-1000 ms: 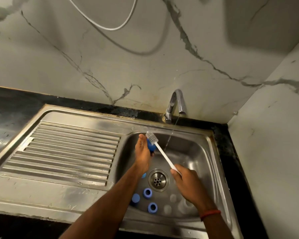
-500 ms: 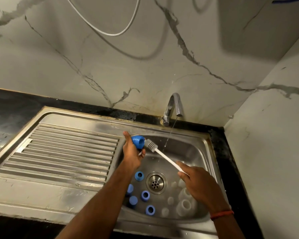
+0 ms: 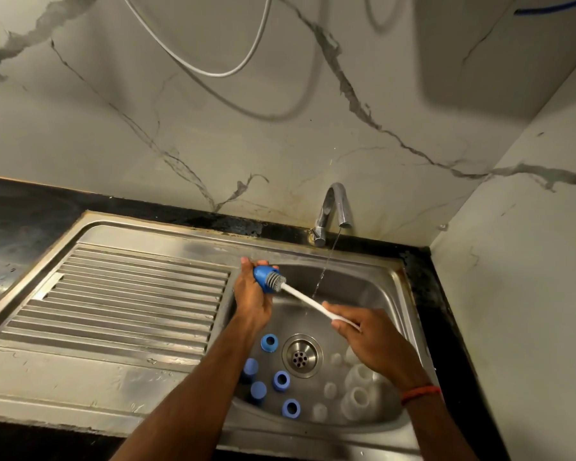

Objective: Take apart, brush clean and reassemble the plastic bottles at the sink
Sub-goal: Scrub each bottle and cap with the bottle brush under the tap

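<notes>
The left hand (image 3: 251, 302) grasps a blue plastic bottle part (image 3: 262, 277) over the far-left corner of the stainless steel sink basin (image 3: 363, 287). The right hand (image 3: 369, 344) grips a white-handled brush (image 3: 300, 296), whose grey bristles are at the part's opening. Blue plastic rings (image 3: 269, 342) and translucent white pieces (image 3: 358, 399) lie around the round drain (image 3: 302, 356).
</notes>
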Demonstrator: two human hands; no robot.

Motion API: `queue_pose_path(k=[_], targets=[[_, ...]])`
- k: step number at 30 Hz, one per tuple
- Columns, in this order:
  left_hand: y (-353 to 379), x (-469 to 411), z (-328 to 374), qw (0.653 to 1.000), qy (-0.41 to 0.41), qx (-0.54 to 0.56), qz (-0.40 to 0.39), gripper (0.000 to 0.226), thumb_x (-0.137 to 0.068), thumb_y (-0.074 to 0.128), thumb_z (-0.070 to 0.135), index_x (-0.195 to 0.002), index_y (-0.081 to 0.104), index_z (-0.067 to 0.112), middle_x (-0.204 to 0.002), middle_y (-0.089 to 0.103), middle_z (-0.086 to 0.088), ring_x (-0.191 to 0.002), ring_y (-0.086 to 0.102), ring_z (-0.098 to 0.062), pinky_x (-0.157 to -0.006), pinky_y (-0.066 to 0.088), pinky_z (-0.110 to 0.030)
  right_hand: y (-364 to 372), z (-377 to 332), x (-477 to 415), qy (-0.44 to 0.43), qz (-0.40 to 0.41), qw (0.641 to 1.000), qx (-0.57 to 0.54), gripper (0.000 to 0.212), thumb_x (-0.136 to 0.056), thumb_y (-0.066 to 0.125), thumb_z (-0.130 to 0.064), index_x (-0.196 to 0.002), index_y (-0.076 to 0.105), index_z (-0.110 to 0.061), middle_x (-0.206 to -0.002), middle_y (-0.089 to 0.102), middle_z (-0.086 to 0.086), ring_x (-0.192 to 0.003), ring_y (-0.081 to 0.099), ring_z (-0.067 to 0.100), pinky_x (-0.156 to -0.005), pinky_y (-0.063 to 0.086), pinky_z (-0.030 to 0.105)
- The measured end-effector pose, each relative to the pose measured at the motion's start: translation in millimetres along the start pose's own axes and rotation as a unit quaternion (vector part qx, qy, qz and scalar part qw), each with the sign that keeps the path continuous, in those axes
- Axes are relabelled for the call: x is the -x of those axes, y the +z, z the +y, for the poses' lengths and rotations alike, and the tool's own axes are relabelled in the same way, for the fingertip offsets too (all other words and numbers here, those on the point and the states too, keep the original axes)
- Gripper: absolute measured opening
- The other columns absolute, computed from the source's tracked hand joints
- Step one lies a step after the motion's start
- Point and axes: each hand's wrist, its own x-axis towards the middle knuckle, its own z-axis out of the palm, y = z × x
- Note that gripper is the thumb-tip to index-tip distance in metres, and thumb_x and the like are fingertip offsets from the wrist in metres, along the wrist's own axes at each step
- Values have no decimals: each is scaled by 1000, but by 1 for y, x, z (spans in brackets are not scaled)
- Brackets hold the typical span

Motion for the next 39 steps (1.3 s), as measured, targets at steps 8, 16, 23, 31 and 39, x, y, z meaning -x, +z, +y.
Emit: queue_pose_path(k=[8, 16, 23, 31, 39], targets=[[2, 4, -1, 999, 32, -31, 20, 46, -98, 45, 53, -91, 63, 11, -75, 67, -6, -72, 66, -18, -73, 57, -32, 7, -10, 2, 16, -86, 991, 104, 40, -103, 50, -30, -142, 48, -40, -74, 64, -8, -62, 57, 2, -62, 48, 20], [3, 6, -2, 993, 11, -100, 64, 56, -100, 42, 56, -109, 63, 4, -87, 70, -12, -76, 68, -22, -70, 59, -32, 20, -9, 9, 7, -74, 982, 175, 35, -103, 46, -34, -137, 51, -37, -91, 70, -5, -80, 65, 9, -76, 54, 31], [14, 7, 7, 988, -24, -152, 26, 53, -99, 46, 57, -105, 63, 7, -87, 68, -12, -76, 65, -21, -71, 55, -33, 1, 2, 2, 27, -25, 986, 164, 38, -104, 46, -33, -141, 50, -37, -100, 73, 1, -86, 67, 14, -79, 55, 33], [2, 9, 7, 980, -13, -196, 33, 77, -88, 50, 68, -117, 63, -2, -87, 70, -14, -73, 67, -21, -63, 54, -30, -3, 13, 9, 43, -21, 996, 72, 39, -101, 53, -32, -138, 52, -42, -87, 72, -1, -77, 67, 7, -76, 55, 29], [2, 22, 29, 989, -118, 78, 49, 46, -83, 79, 35, -116, 60, 8, -120, 59, -21, -103, 67, -28, -75, 63, -33, 4, 29, 27, 65, 18, 997, -40, 33, -101, 55, -24, -129, 60, -41, -62, 59, -15, -58, 57, 0, -62, 50, 21]])
